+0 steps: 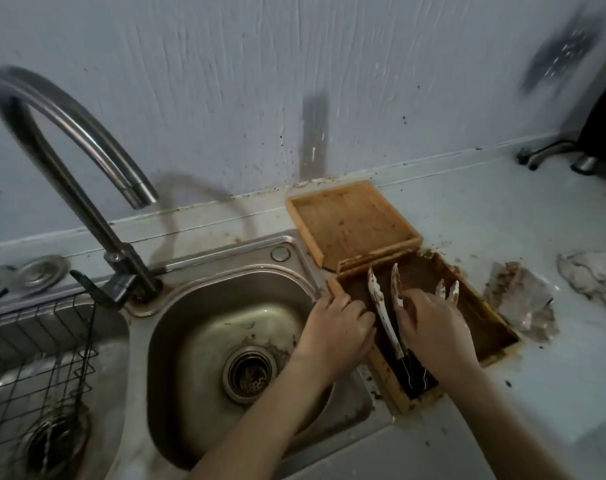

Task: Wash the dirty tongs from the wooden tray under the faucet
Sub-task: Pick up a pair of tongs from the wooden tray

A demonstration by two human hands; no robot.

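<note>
The step in hand is the pick-up: the dirty tongs [386, 313] have not yet left the wooden tray [481, 306], which sits on the counter [502, 393] just right of the sink [204, 327], its near-left end reaching over the sink's rim. The tongs lie lengthwise in the tray with their black hinge end toward the person and their smeared tips pointing toward the wall. A second pair of tongs [447, 291] shows its tips farther right in the same tray, partly hidden behind the right hand [433, 327].

The right hand is curled down over the nearer pair, its fingers at the right arm of the tongs; it appears to be closing on them, though whether the grasp is complete cannot be told. The left hand [336, 323] lies on the tray's left edge, fingers bent over the rim, seemingly steadying it.

A cleaner, empty wooden tray [350, 223] sits behind the dirty one, against the wall. The faucet [69, 133] arches over the far-left side of the sink, and no water can be seen running.

The next move likely calls for lifting the tongs free of the brown residue, carrying them left over the sink, and bringing them beneath the faucet's spout, with its black lever [93, 289] needing to be opened.
</note>
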